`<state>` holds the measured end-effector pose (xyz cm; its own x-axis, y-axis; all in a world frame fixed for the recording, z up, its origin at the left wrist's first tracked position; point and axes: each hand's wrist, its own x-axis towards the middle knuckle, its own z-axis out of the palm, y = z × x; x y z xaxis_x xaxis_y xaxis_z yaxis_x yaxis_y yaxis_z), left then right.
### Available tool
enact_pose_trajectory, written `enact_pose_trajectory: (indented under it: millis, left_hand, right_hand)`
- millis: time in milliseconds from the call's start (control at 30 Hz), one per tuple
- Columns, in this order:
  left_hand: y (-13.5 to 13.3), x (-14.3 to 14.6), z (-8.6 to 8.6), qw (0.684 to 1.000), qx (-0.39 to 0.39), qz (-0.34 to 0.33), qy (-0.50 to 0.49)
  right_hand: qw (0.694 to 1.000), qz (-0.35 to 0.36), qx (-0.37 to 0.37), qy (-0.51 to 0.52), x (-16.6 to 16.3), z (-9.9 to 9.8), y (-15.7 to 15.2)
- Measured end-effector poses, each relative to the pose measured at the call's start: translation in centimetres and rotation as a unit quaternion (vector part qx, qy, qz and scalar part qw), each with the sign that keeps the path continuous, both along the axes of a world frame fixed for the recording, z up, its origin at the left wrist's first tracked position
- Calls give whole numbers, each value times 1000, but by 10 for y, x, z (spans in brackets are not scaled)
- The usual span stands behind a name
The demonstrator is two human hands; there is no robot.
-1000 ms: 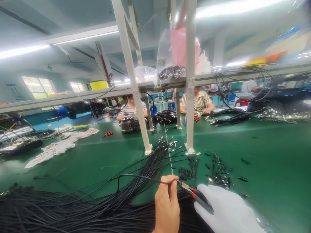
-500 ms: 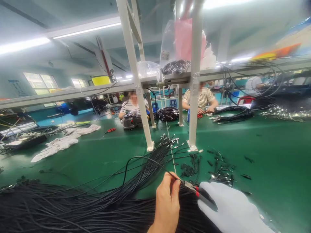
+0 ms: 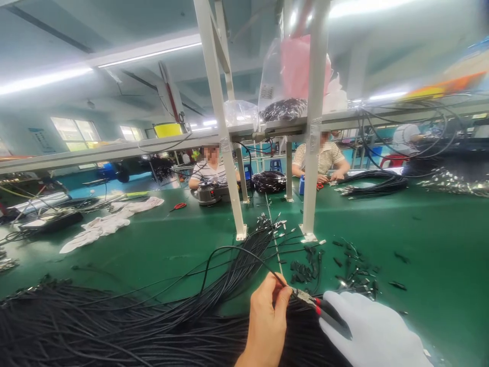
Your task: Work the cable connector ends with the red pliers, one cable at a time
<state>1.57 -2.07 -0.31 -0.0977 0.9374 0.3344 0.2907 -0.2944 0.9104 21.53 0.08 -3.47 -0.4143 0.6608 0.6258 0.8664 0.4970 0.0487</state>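
Observation:
Bare, my left hand (image 3: 268, 318) pinches a black cable (image 3: 248, 250) near its end; the cable arcs up and back to the left. On my right hand (image 3: 367, 329) is a white glove, and its fingers are wrapped round pliers (image 3: 331, 315) with black-and-red handles. The metal jaws meet the cable end just right of my left fingertips; whether they bite it I cannot tell. A large heap of black cables (image 3: 114, 331) spreads under and left of my hands. One bundle (image 3: 248, 260) runs away from me, its metal-tipped ends near the shelf posts.
Black offcuts and connector pieces (image 3: 355, 270) lie on the green table (image 3: 439, 239) at right. Two shelf posts (image 3: 314, 204) stand ahead. A white cloth (image 3: 110, 224) and red-handled scissors (image 3: 178, 207) lie at left. Two people (image 3: 323, 158) sit across the table, near coiled cables (image 3: 376, 181).
The whole view has shifted slightly, so everything sits a little further right. My hands, the cable and the pliers keep nearly the same grip and position relative to each other.

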Motion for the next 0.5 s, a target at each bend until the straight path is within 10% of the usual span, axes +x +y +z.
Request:
enact_pose_trajectory:
  millis: [500]
  left_hand:
    - [1,1,1,1000,-5,9,-21]
  right_hand:
    - [995,-31,84,-35,-3,0,1]
